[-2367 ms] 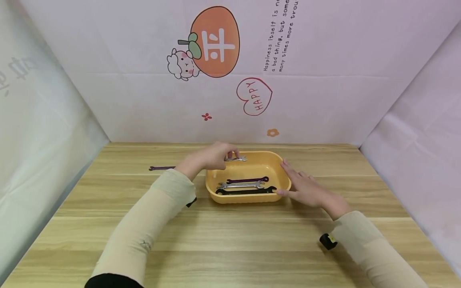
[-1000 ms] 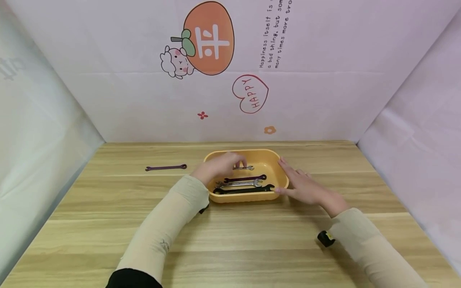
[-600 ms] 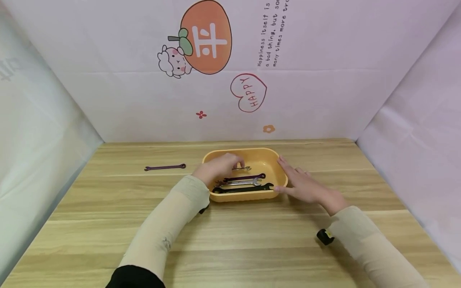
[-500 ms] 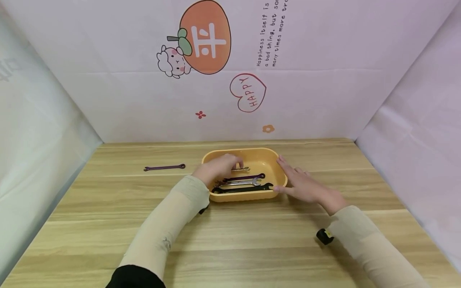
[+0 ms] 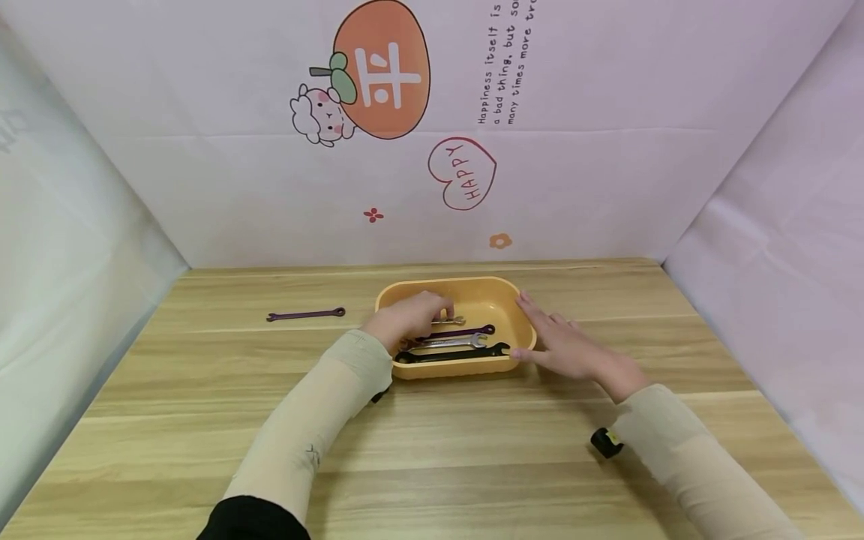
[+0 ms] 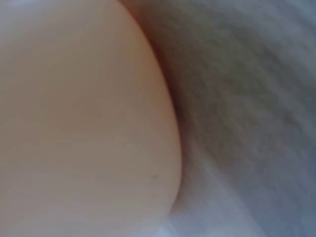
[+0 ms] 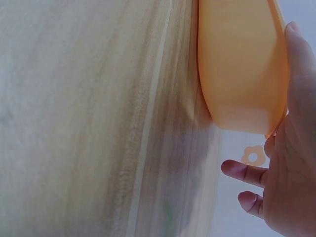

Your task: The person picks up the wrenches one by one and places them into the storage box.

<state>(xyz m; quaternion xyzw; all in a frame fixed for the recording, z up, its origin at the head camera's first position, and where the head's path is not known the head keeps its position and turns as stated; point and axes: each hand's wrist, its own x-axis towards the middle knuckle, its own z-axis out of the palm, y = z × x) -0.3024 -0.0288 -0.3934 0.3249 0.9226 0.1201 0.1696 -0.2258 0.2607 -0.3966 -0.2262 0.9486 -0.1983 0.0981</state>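
Note:
A yellow plastic basin (image 5: 509, 311) stands near the back middle of the table. My left hand (image 5: 413, 312) reaches into it and pinches a small silver wrench (image 5: 456, 320) low over the basin floor, its left part hidden by the fingers. In front of that lie a purple wrench (image 5: 475, 331), a larger silver open-ended wrench (image 5: 451, 343) and a long black wrench (image 5: 459, 354), roughly parallel. My right hand (image 5: 570, 351) rests on the basin's right end, fingers outstretched along the rim and thumb on the near corner; the right wrist view shows the hand (image 7: 291, 163) against the basin's outer wall.
Another purple wrench (image 5: 306, 314) lies on the wooden table (image 5: 445, 450) left of the basin. A printed white backdrop (image 5: 574, 187) rises behind the table, with white sheets at both sides. Blurred skin or sleeve fills much of the left wrist view.
My left hand has carried the small silver wrench from the basin's far rim down inside, and nearer the other wrenches. My right hand stays on the basin; the view has shifted slightly.

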